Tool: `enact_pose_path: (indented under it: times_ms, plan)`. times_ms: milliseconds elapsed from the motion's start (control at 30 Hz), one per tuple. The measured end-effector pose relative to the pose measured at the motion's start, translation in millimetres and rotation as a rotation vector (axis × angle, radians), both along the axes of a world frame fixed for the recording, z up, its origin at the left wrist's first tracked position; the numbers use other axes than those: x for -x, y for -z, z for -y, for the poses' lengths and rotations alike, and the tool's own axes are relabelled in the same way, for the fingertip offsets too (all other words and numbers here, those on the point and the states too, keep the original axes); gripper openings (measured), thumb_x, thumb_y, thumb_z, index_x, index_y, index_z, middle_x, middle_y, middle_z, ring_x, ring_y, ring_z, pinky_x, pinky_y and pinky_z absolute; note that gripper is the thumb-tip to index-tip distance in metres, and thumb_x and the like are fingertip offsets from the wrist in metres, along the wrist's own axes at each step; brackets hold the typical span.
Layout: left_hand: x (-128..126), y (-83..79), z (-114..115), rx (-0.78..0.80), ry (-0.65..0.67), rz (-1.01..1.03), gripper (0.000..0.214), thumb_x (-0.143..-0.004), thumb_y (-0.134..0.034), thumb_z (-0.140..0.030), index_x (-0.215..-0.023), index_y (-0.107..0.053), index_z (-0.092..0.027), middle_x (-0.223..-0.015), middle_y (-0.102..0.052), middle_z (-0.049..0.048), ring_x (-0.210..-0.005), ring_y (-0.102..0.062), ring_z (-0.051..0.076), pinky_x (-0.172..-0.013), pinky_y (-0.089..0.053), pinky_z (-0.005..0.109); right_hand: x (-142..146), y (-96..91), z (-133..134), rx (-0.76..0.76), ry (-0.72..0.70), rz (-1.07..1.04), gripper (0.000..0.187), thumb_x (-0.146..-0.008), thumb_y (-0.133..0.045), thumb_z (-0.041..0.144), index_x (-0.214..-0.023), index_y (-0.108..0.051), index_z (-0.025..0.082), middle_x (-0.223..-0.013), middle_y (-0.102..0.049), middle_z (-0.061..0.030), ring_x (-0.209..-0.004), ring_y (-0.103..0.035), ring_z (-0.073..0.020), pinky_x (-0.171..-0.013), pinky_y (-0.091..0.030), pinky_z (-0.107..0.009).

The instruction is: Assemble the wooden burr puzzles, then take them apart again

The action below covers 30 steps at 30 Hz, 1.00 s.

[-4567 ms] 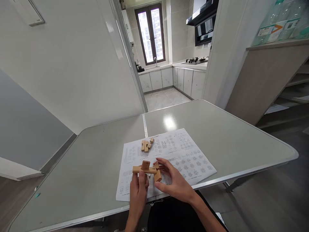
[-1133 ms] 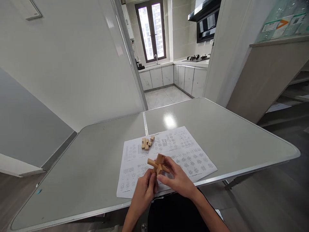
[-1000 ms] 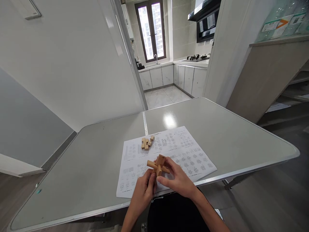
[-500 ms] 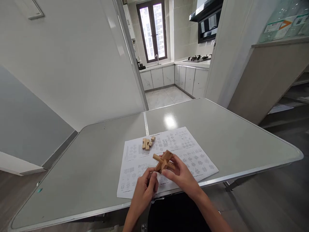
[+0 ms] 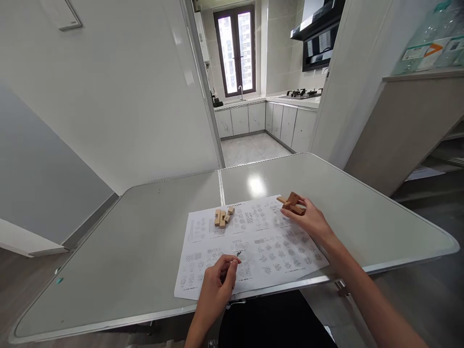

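Observation:
My right hand [image 5: 313,220] is closed on a wooden burr puzzle [image 5: 292,202], a cross of interlocked brown sticks, at the far right corner of a printed sheet [image 5: 250,275]. Thumb and fingers grip the puzzle from its right side. Low over the near part of the sheet, my left hand [image 5: 218,280] is loosely curled, thumb and index close together, with nothing visible in it. Several small pale wooden blocks [image 5: 222,218] sit grouped on the sheet's far left part, apart from both hands. A small dark mark or object [image 5: 239,253] shows just beyond my left fingertips; I cannot tell which.
The sheet lies on a grey-green table [image 5: 137,251] with a metal edge and a seam across it. Beyond the table, a wall panel [image 5: 108,121] stands left of a kitchen doorway. Plastic bottles [image 5: 431,48] stand on a ledge at right. A small green bit [image 5: 60,280] lies at the table's left edge.
My right hand has carried the wooden puzzle away from my left hand, outward and to the right. The left hand has let go of it and stays near the sheet's front edge.

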<state>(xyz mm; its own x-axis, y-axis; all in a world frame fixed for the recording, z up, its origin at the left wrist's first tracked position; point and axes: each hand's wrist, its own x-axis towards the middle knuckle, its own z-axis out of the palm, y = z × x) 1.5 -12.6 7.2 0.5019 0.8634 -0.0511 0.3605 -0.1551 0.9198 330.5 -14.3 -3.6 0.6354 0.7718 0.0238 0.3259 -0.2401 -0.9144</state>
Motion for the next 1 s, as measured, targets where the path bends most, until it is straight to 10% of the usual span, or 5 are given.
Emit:
enact_pose_path:
  times_ms: [1000]
  plan:
    - [-4, -3.3, 2, -0.099, 0.006, -0.116, 0.041, -0.103, -0.049, -0.056, -0.097, -0.068, -0.020, -0.069, -0.047, -0.0026, -0.063, -0.039, 0.015, -0.058, -0.027, 0.026, -47, 20.5, -43, -0.046, -0.087, -0.149, 0.058, -0.074, -0.084, 0.055, -0.118, -0.072, 0.019, -0.124, -0.076, -0.0162, -0.115, -0.071, -0.0388, -0.101, -0.052, -0.053]
